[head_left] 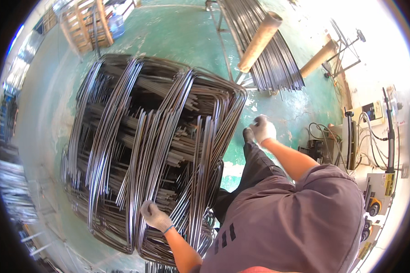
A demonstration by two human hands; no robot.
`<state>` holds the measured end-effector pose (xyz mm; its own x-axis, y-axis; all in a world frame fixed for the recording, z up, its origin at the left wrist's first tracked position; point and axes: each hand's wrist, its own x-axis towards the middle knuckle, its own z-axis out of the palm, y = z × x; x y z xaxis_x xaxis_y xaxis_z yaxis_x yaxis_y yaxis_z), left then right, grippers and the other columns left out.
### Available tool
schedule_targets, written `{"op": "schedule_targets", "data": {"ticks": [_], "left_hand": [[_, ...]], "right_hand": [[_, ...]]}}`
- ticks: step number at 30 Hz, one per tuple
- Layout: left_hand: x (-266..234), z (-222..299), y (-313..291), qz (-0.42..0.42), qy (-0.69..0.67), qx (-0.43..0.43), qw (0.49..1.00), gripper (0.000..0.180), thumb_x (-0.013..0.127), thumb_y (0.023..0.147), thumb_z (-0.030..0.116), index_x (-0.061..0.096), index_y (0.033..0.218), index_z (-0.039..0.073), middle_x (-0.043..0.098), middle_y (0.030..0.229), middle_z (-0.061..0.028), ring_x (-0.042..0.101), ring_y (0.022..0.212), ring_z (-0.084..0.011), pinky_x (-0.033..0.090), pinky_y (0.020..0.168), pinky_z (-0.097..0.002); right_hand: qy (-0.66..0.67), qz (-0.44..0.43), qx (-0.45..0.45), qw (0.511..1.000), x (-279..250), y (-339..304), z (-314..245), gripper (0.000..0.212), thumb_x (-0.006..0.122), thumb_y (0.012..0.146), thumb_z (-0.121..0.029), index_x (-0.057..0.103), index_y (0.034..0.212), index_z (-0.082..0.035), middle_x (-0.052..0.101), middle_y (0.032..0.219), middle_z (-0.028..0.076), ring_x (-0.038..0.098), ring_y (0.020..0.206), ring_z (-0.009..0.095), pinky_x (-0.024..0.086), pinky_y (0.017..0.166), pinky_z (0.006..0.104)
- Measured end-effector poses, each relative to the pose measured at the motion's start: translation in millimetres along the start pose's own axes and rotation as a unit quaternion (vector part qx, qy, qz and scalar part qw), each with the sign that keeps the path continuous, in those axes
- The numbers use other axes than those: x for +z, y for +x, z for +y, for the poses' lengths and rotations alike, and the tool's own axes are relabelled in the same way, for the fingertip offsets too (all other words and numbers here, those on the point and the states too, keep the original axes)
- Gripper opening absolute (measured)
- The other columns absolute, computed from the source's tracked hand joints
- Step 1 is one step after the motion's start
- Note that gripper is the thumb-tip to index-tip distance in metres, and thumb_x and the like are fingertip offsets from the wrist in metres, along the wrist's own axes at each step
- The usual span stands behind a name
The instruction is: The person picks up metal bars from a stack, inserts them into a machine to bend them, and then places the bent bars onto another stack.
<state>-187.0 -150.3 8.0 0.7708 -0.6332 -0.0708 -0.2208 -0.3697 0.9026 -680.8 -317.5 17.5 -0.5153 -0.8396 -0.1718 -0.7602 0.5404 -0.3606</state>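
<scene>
My left hand (156, 217), in a pale glove with dark fingertips, is over the lower part of a big stack of bent metal rods (143, 159). Its fingers are curled in; whether they grip a rod is hidden. My right hand (263, 130), gloved the same way, hangs beside the right edge of the stack, above my shoe (248, 134). Its fingers are curled and nothing shows in them. The rods are long, thin frames with rounded corners, bundled in several rows, with shorter flat bars (177, 150) between them.
Beyond the stack, a rack carries long straight metal bars (269, 54), with a brown cardboard-like tube (260, 42) standing beside it. Machinery with cables (346, 141) lines the right wall. Wooden pallets (84, 25) and a blue water jug (117, 26) stand at the far left.
</scene>
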Motion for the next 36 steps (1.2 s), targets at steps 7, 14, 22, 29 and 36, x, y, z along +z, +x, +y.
{"op": "schedule_targets", "data": {"ticks": [7, 14, 22, 29, 36], "left_hand": [[233.8, 182.5, -90.3, -0.134, -0.008, 0.089, 0.987, 0.014, 0.059, 0.098, 0.001, 0.071, 0.105, -0.002, 0.069, 0.102, -0.0085, 0.065, 0.089, -0.0179, 0.054, 0.081, -0.0317], [437.2, 289.1, -217.6, -0.306, -0.041, -0.006, 0.951, 0.015, 0.059, 0.097, -0.007, 0.071, 0.104, 0.000, 0.072, 0.099, -0.0070, 0.067, 0.090, -0.0144, 0.054, 0.081, -0.0276], [527.4, 369.2, -217.9, -0.377, 0.103, 0.172, 0.904, 0.017, 0.062, 0.098, -0.006, 0.069, 0.113, -0.004, 0.073, 0.106, -0.0103, 0.069, 0.097, -0.0161, 0.056, 0.086, -0.0283], [556.2, 367.4, -226.7, -0.378, 0.024, -0.025, 0.925, 0.017, 0.060, 0.098, -0.004, 0.069, 0.111, -0.004, 0.072, 0.101, -0.0090, 0.067, 0.092, -0.0140, 0.056, 0.086, -0.0285], [573.5, 321.0, -232.7, -0.547, 0.057, 0.024, 0.835, 0.015, 0.062, 0.100, 0.000, 0.069, 0.112, -0.003, 0.073, 0.103, -0.0074, 0.069, 0.094, -0.0135, 0.055, 0.087, -0.0287]], "right_hand": [[-0.090, -0.027, 0.131, 0.987, 16.7, 314.6, 90.8, 0.088, 0.086, 0.077, -0.061, 0.055, 0.136, -0.004, 0.067, 0.132, 0.020, 0.067, 0.124, 0.034, 0.055, 0.103, 0.0438], [-0.160, 0.010, 0.178, 0.971, 109.0, 458.8, 91.2, 0.035, 0.066, 0.097, -0.032, 0.063, 0.119, -0.005, 0.066, 0.121, 0.013, 0.068, 0.113, 0.026, 0.058, 0.095, 0.0401], [0.051, -0.175, 0.209, 0.961, 40.7, 486.0, 118.4, 0.043, 0.080, 0.083, -0.037, 0.076, 0.109, -0.003, 0.076, 0.116, 0.021, 0.073, 0.113, 0.034, 0.058, 0.099, 0.0433], [0.099, -0.274, 0.149, 0.945, -10.9, 504.7, 167.4, 0.074, 0.084, 0.081, -0.059, 0.074, 0.120, 0.003, 0.074, 0.120, 0.025, 0.073, 0.114, 0.035, 0.056, 0.099, 0.0425], [0.394, -0.299, 0.228, 0.839, -37.7, 486.7, 191.7, 0.058, 0.080, 0.090, -0.049, 0.071, 0.112, 0.004, 0.072, 0.098, 0.016, 0.069, 0.085, 0.028, 0.055, 0.077, 0.0426]]}}
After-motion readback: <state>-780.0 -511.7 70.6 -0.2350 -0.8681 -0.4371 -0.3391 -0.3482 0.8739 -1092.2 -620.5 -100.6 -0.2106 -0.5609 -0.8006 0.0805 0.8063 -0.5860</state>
